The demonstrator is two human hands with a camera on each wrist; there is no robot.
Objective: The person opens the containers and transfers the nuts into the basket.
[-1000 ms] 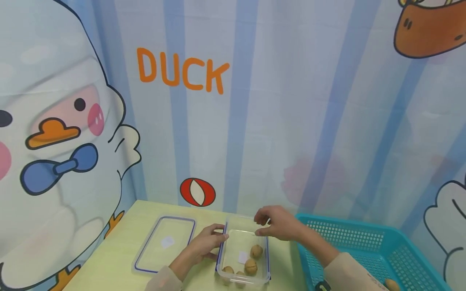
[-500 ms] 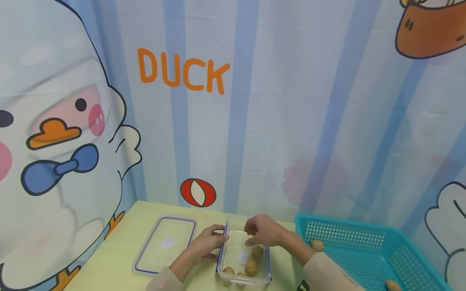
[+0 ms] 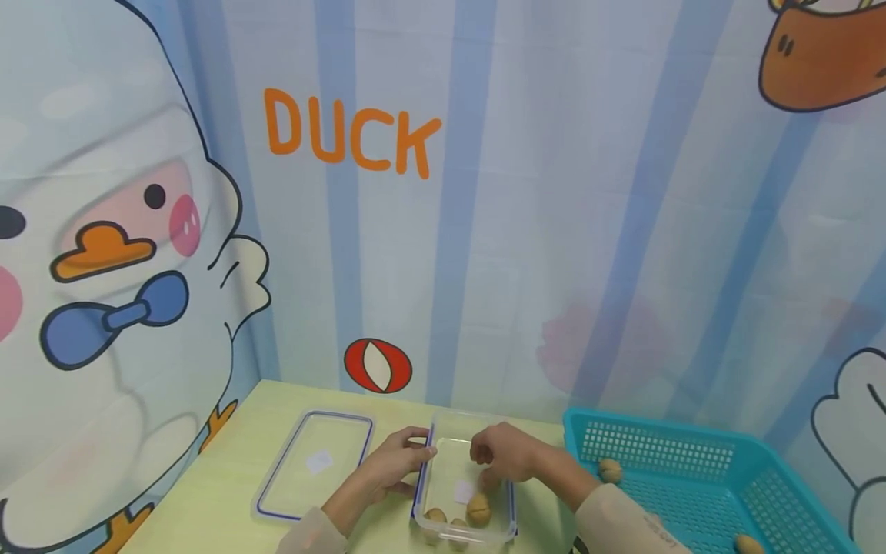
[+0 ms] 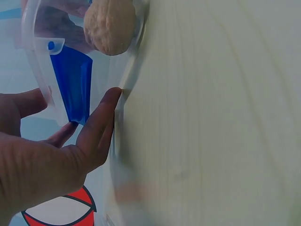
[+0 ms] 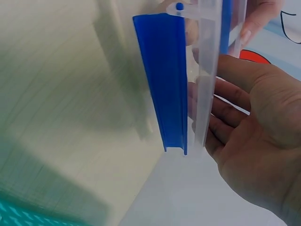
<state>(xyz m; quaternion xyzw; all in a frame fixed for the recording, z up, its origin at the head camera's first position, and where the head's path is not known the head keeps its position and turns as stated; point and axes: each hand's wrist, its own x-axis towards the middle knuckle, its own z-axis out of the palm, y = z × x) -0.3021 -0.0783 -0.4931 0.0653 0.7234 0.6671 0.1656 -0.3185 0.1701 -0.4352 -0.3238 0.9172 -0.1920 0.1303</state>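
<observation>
In the head view, a clear plastic food container (image 3: pixel 453 469) with blue side clips stands on the table. My left hand (image 3: pixel 398 465) grips its left side, thumb over the rim; in the left wrist view its fingers (image 4: pixel 96 129) press by the blue clip (image 4: pixel 73 87). My right hand (image 3: pixel 508 454) reaches over the right wall into the container, fingers curled down at a walnut they largely hide; I cannot tell whether they hold it. Another walnut (image 3: pixel 478 509) lies just in front, and more sit at the near end. The right wrist view shows the right fingers (image 5: pixel 230 106) beyond the clear wall.
Left of the container lies its clear lid (image 3: pixel 318 462) with a blue seal. At the right stands a turquoise basket (image 3: pixel 664 423) holding a walnut (image 3: pixel 610 470) near its left wall and another (image 3: pixel 747 544) at the front. A printed curtain (image 3: pixel 526 231) hangs behind the table.
My right hand has moved left and down into the container, over the rear walnut. The walnut by the basket's left wall has come out from behind my forearm. My left hand stays put.
</observation>
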